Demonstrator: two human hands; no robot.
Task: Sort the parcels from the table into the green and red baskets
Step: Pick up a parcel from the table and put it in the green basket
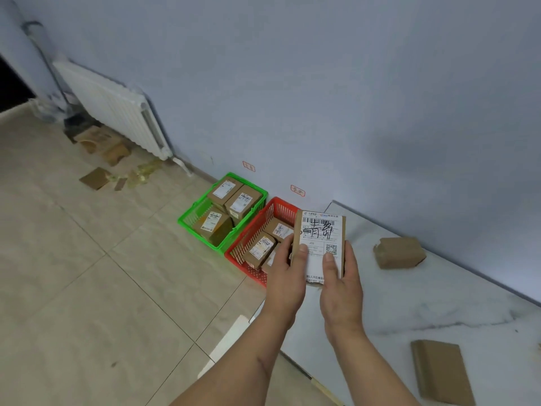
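Observation:
I hold a brown cardboard parcel upright in both hands, its white shipping label with handwritten black characters facing me. My left hand grips its left edge and my right hand grips its right edge, thumbs on the label. It hangs over the table's left end, just right of the red basket, which holds several parcels. The green basket on the floor beside it holds three labelled parcels. Two more parcels lie on the white marble table: one near the wall, one at the front right.
Both baskets stand on the tiled floor against the blue-grey wall, each under a small red-framed wall tag. A white radiator is mounted at the far left, with cardboard scraps and tape litter on the floor below it.

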